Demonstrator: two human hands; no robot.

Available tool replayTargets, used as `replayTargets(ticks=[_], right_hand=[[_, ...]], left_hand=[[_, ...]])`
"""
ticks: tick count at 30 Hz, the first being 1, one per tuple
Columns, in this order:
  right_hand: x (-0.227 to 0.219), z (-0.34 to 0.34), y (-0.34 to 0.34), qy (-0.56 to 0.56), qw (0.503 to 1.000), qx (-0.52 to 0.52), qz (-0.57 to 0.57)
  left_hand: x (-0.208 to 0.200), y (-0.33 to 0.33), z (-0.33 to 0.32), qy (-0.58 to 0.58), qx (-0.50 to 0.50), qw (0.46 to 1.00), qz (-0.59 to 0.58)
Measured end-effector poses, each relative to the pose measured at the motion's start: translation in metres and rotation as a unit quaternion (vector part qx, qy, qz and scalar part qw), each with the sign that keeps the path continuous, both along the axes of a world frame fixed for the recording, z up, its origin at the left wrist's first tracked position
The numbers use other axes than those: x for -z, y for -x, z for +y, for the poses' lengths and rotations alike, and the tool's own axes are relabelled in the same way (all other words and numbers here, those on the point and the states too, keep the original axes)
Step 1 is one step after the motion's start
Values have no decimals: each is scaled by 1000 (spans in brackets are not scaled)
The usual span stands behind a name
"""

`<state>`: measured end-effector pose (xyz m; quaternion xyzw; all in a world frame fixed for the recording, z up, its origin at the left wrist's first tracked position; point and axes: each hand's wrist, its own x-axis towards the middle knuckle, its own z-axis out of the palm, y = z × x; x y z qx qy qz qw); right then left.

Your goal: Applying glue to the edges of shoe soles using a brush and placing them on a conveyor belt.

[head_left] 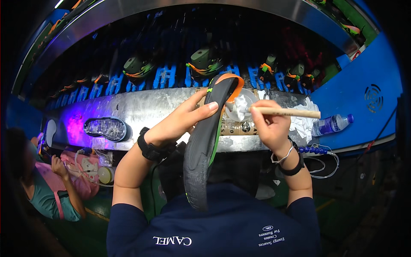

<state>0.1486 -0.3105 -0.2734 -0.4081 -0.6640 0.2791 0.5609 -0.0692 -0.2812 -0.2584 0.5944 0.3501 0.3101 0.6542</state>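
My left hand [190,118] grips a long black shoe sole [199,150] near its upper end, thumb across the face. The sole has a green side edge and an orange rim at the far end, and it stands tilted, its lower end close to my shirt. Closed round a pale wooden stick-like handle [299,112], my right hand [270,126] is just right of the sole. A crumpled white wad [241,107] shows beside my right fingers, over a pale round dish [252,95]; whether it is fixed to the handle, I cannot tell.
Printed cardboard [239,129] lies under the dish on the metal bench [141,103]. Crumpled white paper [305,122] and a plastic bottle [332,125] are at right. A blue-rimmed sole [106,129] lies left. Shoes [203,62] on blue racks line the back. Another person [55,184] sits at left.
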Motion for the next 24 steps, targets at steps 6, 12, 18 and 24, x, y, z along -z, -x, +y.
replayTargets(ticks=[6,12,18,24], right_hand=[[-6,-23,9,16,998,-58,-3],[-7,-26,10,48,995,-90,2],[-8,-8,10,-38,996,-41,-68],[-25,-19,12,-105,964,-158,-186]], left_hand=[[6,3,4,-17,-3,1000,22],[7,4,5,-28,4,999,25],[6,5,3,-27,18,999,14],[6,11,7,-6,27,999,43]])
